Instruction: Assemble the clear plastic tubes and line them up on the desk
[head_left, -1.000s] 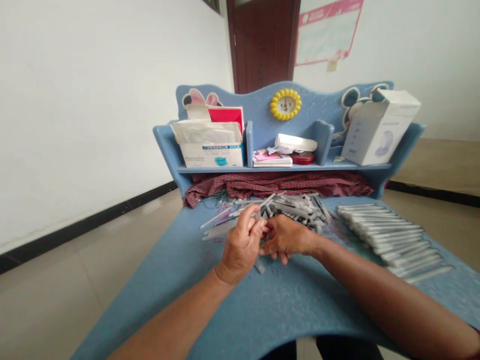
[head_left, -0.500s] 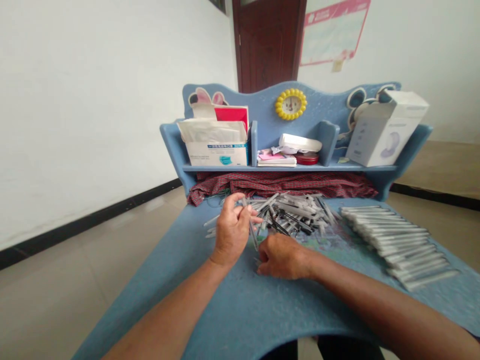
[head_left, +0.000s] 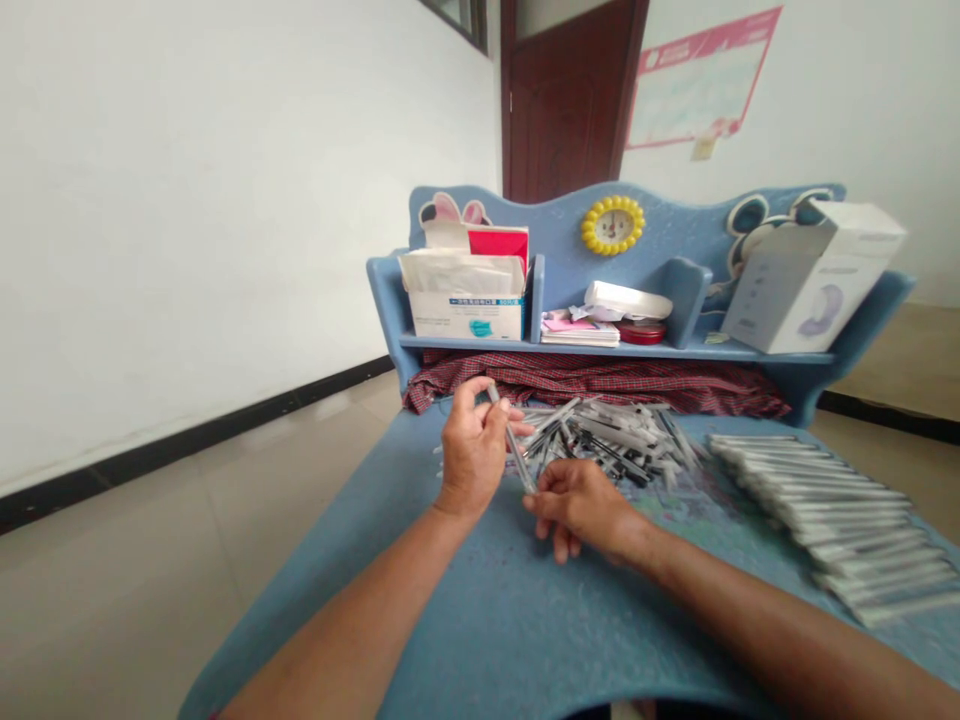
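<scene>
My left hand (head_left: 471, 450) is closed round a thin clear pen barrel (head_left: 512, 443), held slanting above the blue desk (head_left: 480, 640). My right hand (head_left: 581, 502) is just to its right, thumb and forefinger pinched at the barrel's lower end. What that pinch holds is too small to make out. Right behind both hands lies a loose heap of grey and black pen parts (head_left: 607, 440). A neat row of finished grey pens (head_left: 832, 515) lies at the right side of the desk.
The desk's back shelf (head_left: 600, 348) carries a mask box (head_left: 465, 295), papers, a red tin and a white carton (head_left: 814, 275). A checked cloth (head_left: 600, 382) lies under the shelf. A white wall stands to the left, a dark door behind.
My left hand lifted away with a barrel while my right hand dropped to the desk. Now the right hand has come back up to the barrel's lower end. The camera view shifted left.
</scene>
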